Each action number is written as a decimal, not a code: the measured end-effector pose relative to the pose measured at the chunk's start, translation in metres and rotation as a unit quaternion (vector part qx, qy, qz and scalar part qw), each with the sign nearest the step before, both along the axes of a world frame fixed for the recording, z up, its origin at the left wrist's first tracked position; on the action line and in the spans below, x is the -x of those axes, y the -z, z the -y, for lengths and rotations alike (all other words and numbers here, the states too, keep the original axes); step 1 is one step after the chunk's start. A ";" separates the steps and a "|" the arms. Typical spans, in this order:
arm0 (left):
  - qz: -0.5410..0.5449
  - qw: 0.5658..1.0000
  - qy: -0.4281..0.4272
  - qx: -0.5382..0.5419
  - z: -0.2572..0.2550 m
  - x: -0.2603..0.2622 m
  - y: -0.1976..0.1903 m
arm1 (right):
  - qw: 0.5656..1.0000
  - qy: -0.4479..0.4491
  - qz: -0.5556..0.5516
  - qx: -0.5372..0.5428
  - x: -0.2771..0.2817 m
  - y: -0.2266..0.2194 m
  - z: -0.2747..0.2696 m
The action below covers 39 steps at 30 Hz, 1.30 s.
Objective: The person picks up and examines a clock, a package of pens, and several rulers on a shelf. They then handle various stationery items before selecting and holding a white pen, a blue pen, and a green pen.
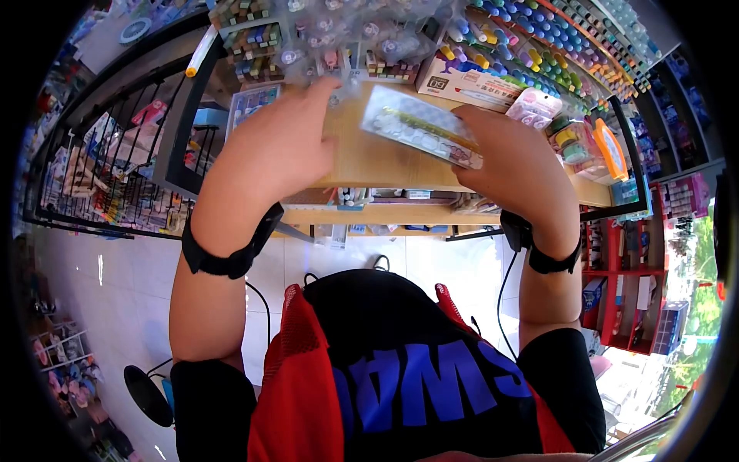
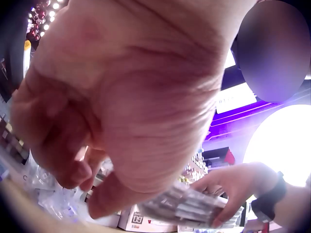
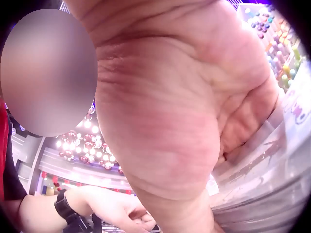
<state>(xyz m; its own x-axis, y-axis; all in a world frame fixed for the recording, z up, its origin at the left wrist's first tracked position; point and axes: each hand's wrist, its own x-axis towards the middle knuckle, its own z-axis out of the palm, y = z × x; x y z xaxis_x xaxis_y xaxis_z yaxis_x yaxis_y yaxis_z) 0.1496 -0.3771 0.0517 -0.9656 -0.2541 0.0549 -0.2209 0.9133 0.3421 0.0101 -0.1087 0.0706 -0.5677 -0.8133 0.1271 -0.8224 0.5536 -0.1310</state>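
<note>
My right hand (image 1: 512,158) grips one end of a flat, clear plastic pack (image 1: 419,127), thumb on the near side and fingers at the far side. Pale rounded pieces and a yellow-gold strip show through the pack, which is tilted above the wooden shelf top (image 1: 350,165). At the back left, my left hand (image 1: 269,146) reaches over the shelf toward small clear plastic bags (image 1: 327,50). In the left wrist view, its fingers (image 2: 68,165) are loosely bent and the thumb stands apart, with nothing visible between them. Clear bags (image 2: 53,199) show just beyond these fingers.
A white printed box (image 1: 469,83) stands behind the pack, before rows of colourful markers (image 1: 531,46). To the right are a pink-and-white packet (image 1: 533,108) and an orange-rimmed item (image 1: 610,150). A black metal frame (image 1: 181,146) edges the shelf at left.
</note>
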 end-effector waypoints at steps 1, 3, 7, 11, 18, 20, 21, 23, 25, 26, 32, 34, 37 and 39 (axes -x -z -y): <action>0.001 1.000 0.003 0.001 -0.004 -0.006 0.002 | 0.999 -0.018 -0.005 -0.034 0.000 -0.001 0.007; -0.086 0.989 0.107 -0.052 -0.011 -0.015 0.013 | 0.996 -0.039 -0.007 -0.078 0.007 0.000 0.022; -0.075 0.991 0.111 -0.015 -0.017 -0.009 0.040 | 0.986 -0.067 0.012 -0.155 0.013 0.006 0.046; -0.180 0.970 0.156 0.041 -0.004 0.002 0.053 | 0.983 -0.097 0.057 -0.147 0.022 0.013 0.054; -0.082 0.979 0.188 -0.006 0.000 0.015 0.044 | 0.976 -0.146 0.112 -0.116 0.030 0.025 0.057; -0.073 0.979 0.189 -0.009 -0.003 0.015 0.039 | 0.978 -0.155 0.109 -0.086 0.035 0.027 0.048; -0.064 0.980 0.188 -0.010 -0.004 0.016 0.038 | 0.979 -0.135 0.113 -0.106 0.035 0.024 0.045; -0.057 0.979 0.195 -0.019 -0.004 0.021 0.041 | 0.978 -0.112 0.118 -0.127 0.033 0.020 0.040; -0.049 0.978 0.202 -0.027 -0.004 0.025 0.042 | 0.977 -0.094 0.125 -0.144 0.031 0.017 0.037; -0.041 0.977 0.206 -0.028 -0.005 0.026 0.041 | 0.977 -0.092 0.125 -0.143 0.032 0.019 0.035; -0.008 0.975 0.223 0.001 -0.015 0.038 0.032 | 0.980 -0.093 0.123 -0.125 0.038 0.027 0.024; 0.000 0.974 0.224 0.015 -0.019 0.043 0.031 | 0.984 -0.093 0.094 -0.122 0.043 0.029 0.021; 0.001 0.975 0.212 0.064 -0.022 0.057 0.034 | 0.988 -0.073 0.081 -0.113 0.049 0.028 0.021; -0.025 0.970 0.210 0.119 -0.025 0.064 0.033 | 0.988 -0.066 0.076 -0.121 0.052 0.025 0.024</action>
